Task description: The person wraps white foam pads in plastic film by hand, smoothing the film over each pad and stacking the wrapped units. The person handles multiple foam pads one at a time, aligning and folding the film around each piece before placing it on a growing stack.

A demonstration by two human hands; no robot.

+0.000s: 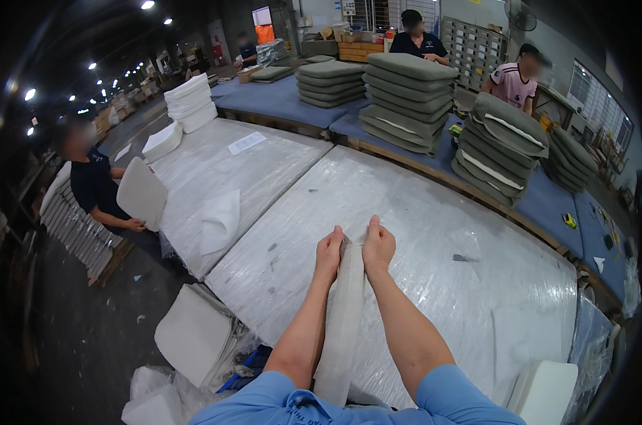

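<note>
— Left hand (pixel 329 249), entry one: how does it stand?

— Clenched on the far end of a long pale-grey fabric strip (pixel 341 326), thumb side up. Right hand (pixel 378 246) grips the same end from the other side, the two hands just beside each other.

— Location of the strip?

— It runs from the hands back toward the person's body, between the forearms, over a table wrapped in clear plastic film (pixel 477 297). It looks flat, narrow and plain, with a faintly felted surface.

— Labels and signs?

— One white rectangular sheet (pixel 246 143) lies flat on the neighbouring wrapped table. An orange rectangular panel (pixel 264 33) hangs at the far wall. Small yellow items (pixel 569 220) sit on the blue bench at right.

— Stacked goods?

— Grey-green cushions in stacks (pixel 408 103) on the blue bench; white foam pads stacked (pixel 190 103) at the far left table; a white foam piece (pixel 193 334) leans below the table edge.
</note>
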